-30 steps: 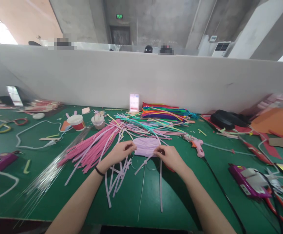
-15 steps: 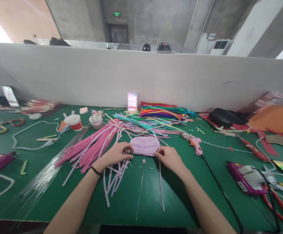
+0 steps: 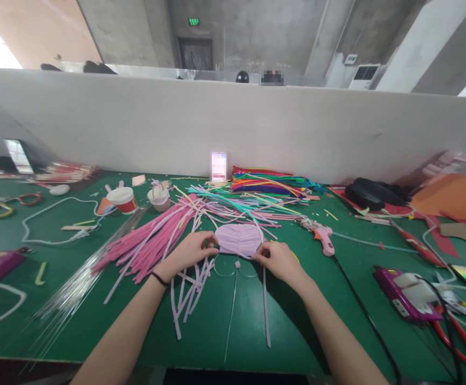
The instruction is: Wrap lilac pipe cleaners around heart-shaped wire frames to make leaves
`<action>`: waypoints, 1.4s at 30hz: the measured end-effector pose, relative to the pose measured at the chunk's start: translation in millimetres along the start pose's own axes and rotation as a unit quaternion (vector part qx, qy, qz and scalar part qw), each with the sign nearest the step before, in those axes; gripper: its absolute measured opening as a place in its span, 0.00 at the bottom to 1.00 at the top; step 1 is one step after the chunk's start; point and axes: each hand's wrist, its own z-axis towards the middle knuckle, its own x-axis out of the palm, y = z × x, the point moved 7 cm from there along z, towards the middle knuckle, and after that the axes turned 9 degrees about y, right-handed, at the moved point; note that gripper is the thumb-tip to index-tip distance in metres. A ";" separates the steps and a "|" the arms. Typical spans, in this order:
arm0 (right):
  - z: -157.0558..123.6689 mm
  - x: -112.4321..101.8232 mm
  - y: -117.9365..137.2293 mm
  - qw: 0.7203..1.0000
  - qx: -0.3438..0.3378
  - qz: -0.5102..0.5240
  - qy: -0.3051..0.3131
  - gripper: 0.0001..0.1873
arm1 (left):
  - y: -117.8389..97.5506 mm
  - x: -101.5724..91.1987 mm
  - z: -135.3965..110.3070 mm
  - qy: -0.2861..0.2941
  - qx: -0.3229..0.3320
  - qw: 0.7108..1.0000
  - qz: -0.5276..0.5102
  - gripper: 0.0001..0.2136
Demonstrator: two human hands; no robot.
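A lilac panel of pipe cleaners (image 3: pixel 238 239) laid side by side is between my hands, with a crease down its middle. My left hand (image 3: pixel 192 251) has thumb and index finger curled together at the panel's left edge. At its lower right corner, my right hand (image 3: pixel 281 262) pinches the panel's edge. A lilac pipe cleaner (image 3: pixel 267 315) hangs down beside my right fingers. Just below the panel lies a thin clear stem (image 3: pixel 231 310) topped by a small lilac knob (image 3: pixel 238 264), with thin wire loops on either side.
Pink pipe cleaners (image 3: pixel 152 240) fan out at the left beside clear thin rods (image 3: pixel 72 278). Multicoloured pipe cleaners (image 3: pixel 268 182) lie behind the panel. A pink glue gun (image 3: pixel 326 240) with a black cord, a purple power strip (image 3: pixel 397 299) and red-handled pliers (image 3: pixel 465 347) are at the right.
My right fingertips have shifted slightly down and left along the panel's lower edge. The left hand stays almost still, and the view has moved a little.
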 end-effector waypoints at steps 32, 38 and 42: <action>3.8 2.3 -7.3 0.796 -0.010 0.591 -0.131 0.19 | 1.6 -7.7 -1.3 -0.152 -0.009 0.892 -0.425 0.18; 6.9 10.0 -12.4 0.740 0.008 0.658 -0.136 0.16 | -14.2 3.6 0.9 -0.087 0.057 0.905 -0.413 0.23; 7.3 15.7 -15.0 0.713 0.032 0.688 -0.133 0.16 | -19.6 8.0 0.3 -0.074 0.084 0.899 -0.423 0.31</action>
